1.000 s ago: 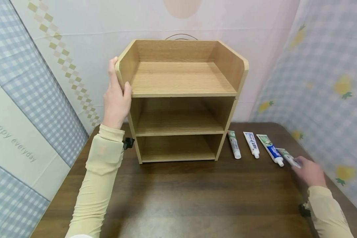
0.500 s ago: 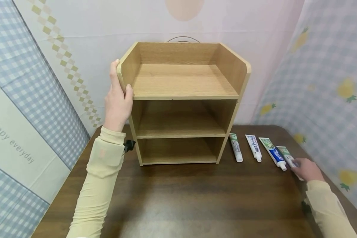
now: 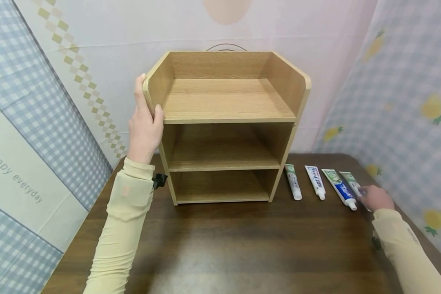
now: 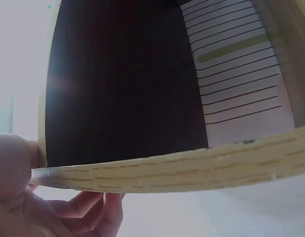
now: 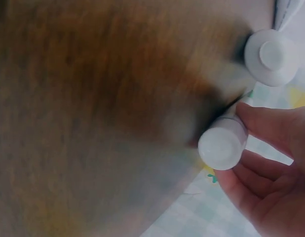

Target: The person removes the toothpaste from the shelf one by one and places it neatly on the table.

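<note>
My left hand (image 3: 145, 131) grips the left side panel of a small wooden shelf (image 3: 228, 100), thumb on the inner front side and fingers round the outside. In the left wrist view the panel's pale edge (image 4: 167, 175) runs beside the fingers. At the right of the table, my right hand (image 3: 377, 198) pinches a green and white toothpaste tube (image 3: 349, 179) near its capped end, thumb and fingers on opposite sides. Its white cap (image 5: 221, 148) faces the right wrist camera. Just left of it lies a blue and green toothpaste tube (image 3: 340, 188).
Two more toothpaste tubes lie between these and the shelf: a white and blue one (image 3: 315, 181) and a green and white one (image 3: 293, 181). The brown table (image 3: 242, 245) meets a checked cloth (image 3: 400, 134) on the right. A printed cloth hangs behind the shelf.
My right hand has moved away from me and slightly left, shifting the held toothpaste tube up alongside the blue and green one. My left hand stays on the shelf panel.
</note>
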Demonstrator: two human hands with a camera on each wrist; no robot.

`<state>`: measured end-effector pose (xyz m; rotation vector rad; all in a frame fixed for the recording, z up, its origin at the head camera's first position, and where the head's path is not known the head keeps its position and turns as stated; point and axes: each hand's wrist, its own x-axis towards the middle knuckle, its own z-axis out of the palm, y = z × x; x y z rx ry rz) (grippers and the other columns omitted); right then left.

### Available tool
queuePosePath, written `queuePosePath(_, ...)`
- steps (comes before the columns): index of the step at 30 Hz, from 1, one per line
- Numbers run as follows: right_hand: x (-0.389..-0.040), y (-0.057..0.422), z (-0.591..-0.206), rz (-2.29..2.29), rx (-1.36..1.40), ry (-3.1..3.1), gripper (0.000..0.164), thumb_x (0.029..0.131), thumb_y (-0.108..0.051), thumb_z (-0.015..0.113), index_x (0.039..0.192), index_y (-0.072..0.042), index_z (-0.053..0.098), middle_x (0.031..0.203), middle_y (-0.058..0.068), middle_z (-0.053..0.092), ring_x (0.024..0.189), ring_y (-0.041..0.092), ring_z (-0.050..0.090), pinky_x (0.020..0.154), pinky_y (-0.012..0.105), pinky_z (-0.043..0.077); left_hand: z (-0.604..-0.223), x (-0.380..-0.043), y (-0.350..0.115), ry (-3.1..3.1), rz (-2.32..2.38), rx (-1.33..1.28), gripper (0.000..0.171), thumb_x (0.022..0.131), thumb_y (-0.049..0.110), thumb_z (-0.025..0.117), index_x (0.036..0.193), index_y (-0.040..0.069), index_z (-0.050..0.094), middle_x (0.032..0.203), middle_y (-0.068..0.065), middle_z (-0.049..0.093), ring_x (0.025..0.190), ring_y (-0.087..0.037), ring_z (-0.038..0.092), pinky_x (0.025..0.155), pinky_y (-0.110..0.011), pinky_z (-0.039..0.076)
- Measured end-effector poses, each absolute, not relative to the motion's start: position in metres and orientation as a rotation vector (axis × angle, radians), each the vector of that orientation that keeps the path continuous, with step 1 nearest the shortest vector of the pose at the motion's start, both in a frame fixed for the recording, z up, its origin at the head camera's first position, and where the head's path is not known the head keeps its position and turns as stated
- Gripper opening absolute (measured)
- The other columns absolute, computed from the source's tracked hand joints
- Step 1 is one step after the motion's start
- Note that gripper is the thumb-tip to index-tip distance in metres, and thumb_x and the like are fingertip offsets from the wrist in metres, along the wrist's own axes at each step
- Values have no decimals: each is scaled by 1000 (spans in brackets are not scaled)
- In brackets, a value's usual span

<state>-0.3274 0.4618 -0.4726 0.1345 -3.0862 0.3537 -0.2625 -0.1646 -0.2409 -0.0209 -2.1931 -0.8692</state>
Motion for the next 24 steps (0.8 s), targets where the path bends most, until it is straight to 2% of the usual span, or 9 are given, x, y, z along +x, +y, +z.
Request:
queuePosePath(7, -325, 460, -472, 342, 72, -3106, 44, 85, -14, 62, 119, 14, 57, 114, 41, 57, 97, 57, 55, 68, 55, 48, -241, -262, -164, -2195, -874, -24, 63, 98, 22, 38, 151, 38, 9, 140, -19, 50, 75, -39, 53, 62, -43, 40)
queuePosePath(20, -330, 467, -482, 338, 65, -3069, 43, 85, -15, 62, 119, 11, 58, 112, 40, 58, 94, 58, 56, 63, 54, 47, -239, -268, -163, -2203, -874, -36, 63, 98, 22, 38, 151, 40, 9, 141, -18, 50, 76, -38, 53, 62, -43, 41)
queuePosePath(24, -332, 468, -485, 356, 69, -3058, 44, 85, -15, 61, 120, 11, 57, 114, 40, 57, 95, 58, 55, 64, 55, 47, -240, -268, -165, -2199, -888, -38, 64, 98, 21, 37, 151, 40, 8, 140, -18, 49, 70, -37, 50, 59, -41, 39)
